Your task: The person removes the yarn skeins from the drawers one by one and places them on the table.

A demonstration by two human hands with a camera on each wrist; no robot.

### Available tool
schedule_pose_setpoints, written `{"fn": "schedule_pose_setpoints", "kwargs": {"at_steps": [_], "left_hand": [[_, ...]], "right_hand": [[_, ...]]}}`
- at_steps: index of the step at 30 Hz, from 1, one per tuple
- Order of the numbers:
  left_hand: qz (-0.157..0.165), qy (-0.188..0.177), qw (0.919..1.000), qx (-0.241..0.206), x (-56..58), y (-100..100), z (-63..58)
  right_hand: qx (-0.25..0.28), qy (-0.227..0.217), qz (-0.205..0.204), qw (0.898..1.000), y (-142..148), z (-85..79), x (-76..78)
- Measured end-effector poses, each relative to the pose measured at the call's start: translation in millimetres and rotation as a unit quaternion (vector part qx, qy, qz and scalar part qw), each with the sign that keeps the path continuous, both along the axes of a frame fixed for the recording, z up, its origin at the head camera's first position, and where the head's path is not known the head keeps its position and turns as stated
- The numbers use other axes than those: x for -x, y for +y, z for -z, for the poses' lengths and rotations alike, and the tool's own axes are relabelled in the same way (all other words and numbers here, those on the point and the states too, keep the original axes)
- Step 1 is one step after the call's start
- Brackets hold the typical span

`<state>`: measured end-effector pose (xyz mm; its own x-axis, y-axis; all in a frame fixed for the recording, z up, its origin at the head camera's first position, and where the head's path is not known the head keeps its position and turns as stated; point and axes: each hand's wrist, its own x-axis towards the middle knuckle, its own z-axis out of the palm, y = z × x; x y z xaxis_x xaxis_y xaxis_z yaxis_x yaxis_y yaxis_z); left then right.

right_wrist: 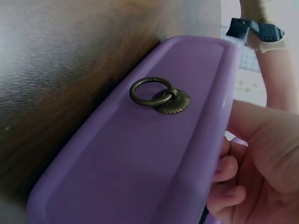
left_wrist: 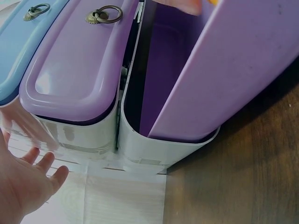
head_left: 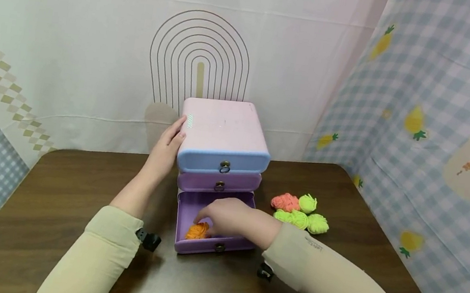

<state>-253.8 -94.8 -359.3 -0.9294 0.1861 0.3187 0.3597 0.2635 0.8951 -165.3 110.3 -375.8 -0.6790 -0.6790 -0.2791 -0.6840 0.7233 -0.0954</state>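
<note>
A small drawer cabinet [head_left: 225,125] with a pink top stands on the table. Its top drawer front [head_left: 203,162] is blue, with a purple middle drawer [head_left: 199,181] below. The purple bottom drawer [head_left: 184,209] is pulled out. My left hand [head_left: 166,147] rests against the cabinet's upper left side, fingers extended. Inside the bottom drawer, my right hand [head_left: 227,217] has its fingers around an orange yarn ball [head_left: 196,231] at the front left. In the right wrist view, the drawer front [right_wrist: 126,154] hides the ball and part of the hand [right_wrist: 266,158].
Right of the cabinet, a coral yarn ball [head_left: 285,202] and several lime-green yarn balls [head_left: 317,223] lie together on the dark wooden table [head_left: 92,182]. Each drawer front has a ring pull [right_wrist: 152,91]. Patterned cloth [head_left: 74,46] hangs behind and beside the table.
</note>
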Motion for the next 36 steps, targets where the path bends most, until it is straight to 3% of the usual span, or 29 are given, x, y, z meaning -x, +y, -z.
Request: {"fn": "schedule_pose_setpoints", "kwargs": {"at_steps": [4, 10, 17, 36], "left_hand": [[0.001, -0.007, 1.0000, 0.002, 0.2, -0.6, -1.4], [-0.004, 0.005, 0.9999, 0.015, 8.1, -0.8, 8.4], [-0.006, 0.014, 0.9998, 0.008, 7.7, -2.0, 10.3], [-0.012, 0.018, 0.9997, 0.008, 8.2, -0.8, 10.9]], "right_hand": [[-0.021, -0.019, -0.012, 1.000, -9.0, 7.2, 5.6], [-0.039, -0.036, -0.010, 0.999, -16.6, 12.6, 7.5], [-0.036, -0.035, -0.011, 0.999, -18.7, 14.1, 9.4], [0.061, -0.073, 0.039, 0.995, 8.8, -2.0, 15.6]]}}
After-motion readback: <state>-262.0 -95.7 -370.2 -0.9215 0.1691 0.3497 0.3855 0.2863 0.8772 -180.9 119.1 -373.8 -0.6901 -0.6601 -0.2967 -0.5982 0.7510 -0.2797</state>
